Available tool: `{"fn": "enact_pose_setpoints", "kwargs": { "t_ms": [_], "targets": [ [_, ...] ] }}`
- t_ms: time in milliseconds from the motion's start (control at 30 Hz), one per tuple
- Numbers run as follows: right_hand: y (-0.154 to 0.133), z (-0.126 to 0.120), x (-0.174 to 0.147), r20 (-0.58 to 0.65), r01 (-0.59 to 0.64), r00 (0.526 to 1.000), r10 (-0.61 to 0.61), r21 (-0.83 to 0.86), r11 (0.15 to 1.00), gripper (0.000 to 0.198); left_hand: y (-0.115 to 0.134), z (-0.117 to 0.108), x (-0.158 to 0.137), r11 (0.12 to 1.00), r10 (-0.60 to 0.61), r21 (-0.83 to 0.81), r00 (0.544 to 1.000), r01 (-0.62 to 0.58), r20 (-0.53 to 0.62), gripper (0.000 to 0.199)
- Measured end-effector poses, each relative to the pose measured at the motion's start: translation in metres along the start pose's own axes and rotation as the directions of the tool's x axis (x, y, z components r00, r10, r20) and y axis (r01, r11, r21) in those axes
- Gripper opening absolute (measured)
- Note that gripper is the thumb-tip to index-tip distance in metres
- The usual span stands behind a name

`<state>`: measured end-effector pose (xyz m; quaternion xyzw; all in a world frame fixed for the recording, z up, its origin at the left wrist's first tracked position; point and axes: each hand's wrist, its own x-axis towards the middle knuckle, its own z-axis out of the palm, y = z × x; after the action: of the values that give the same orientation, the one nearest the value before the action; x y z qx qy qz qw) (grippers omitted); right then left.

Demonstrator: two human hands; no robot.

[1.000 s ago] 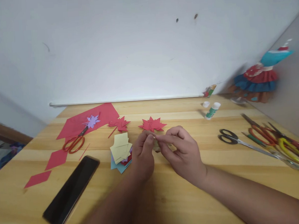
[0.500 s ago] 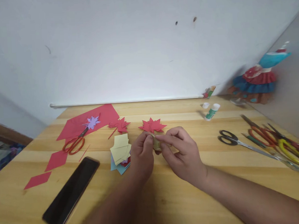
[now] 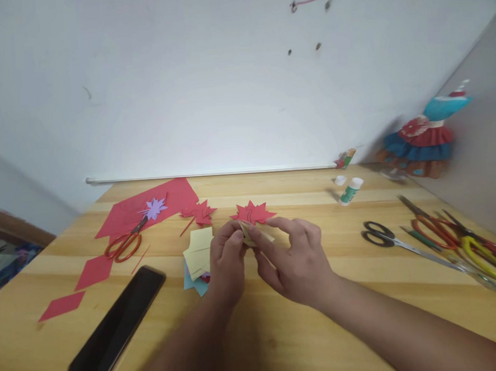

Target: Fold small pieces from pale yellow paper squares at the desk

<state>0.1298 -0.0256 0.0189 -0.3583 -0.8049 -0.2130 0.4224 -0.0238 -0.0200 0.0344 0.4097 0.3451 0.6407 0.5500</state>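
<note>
Between my two hands is a small piece of pale yellow paper (image 3: 266, 236), partly folded and largely covered by fingers. My left hand (image 3: 229, 259) pinches its left edge between thumb and fingers. From the other side, my right hand (image 3: 296, 255) presses the paper with its index finger over it and the thumb below. Just beyond my fingers lie red spiky paper cutouts (image 3: 253, 212). A stack of yellow paper squares (image 3: 199, 253), with blue sheets under it, sits beside my left hand.
Red-handled scissors (image 3: 123, 246), a purple cutout (image 3: 154, 208), red paper pieces (image 3: 94, 271) and a phone (image 3: 118, 328) lie left. A glue stick (image 3: 351, 191), black-handled scissors (image 3: 379, 234) and several other tools are right. A doll-like figure (image 3: 427, 130) stands in the back corner.
My right hand's fingers have shifted left over the yellow paper, and its index finger now lies across it. More of the paper's right edge shows. The view has tilted up slightly.
</note>
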Motion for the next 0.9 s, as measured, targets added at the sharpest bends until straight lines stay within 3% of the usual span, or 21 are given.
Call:
{"fn": "enact_pose_setpoints", "kwargs": {
  "t_ms": [167,267,400,567,900],
  "targets": [
    [-0.002,0.0,0.002,0.02,-0.076,0.997,0.075,0.081,0.994,0.077,-0.002,-0.001,-0.002,0.998,0.035,0.051,0.998,-0.038,0.058,0.018],
    [-0.002,-0.004,0.006,0.016,-0.115,0.993,0.115,0.262,0.958,0.066,-0.003,0.002,-0.001,0.99,0.046,0.131,0.999,-0.048,0.019,0.008],
    [-0.004,-0.007,0.008,0.039,-0.283,0.95,0.311,0.533,0.797,0.036,-0.002,0.008,-0.002,0.971,0.044,0.235,0.999,-0.044,0.005,0.016],
    [-0.006,0.001,0.004,0.173,-0.516,0.809,0.562,0.667,0.538,0.019,0.0,0.012,-0.004,0.963,0.016,0.268,1.0,-0.012,-0.013,0.028],
    [-0.011,0.006,0.005,0.277,-0.541,0.762,0.586,0.77,0.339,0.016,-0.003,0.011,-0.003,0.942,0.039,0.335,0.997,-0.013,-0.07,0.032]
  ]
}}
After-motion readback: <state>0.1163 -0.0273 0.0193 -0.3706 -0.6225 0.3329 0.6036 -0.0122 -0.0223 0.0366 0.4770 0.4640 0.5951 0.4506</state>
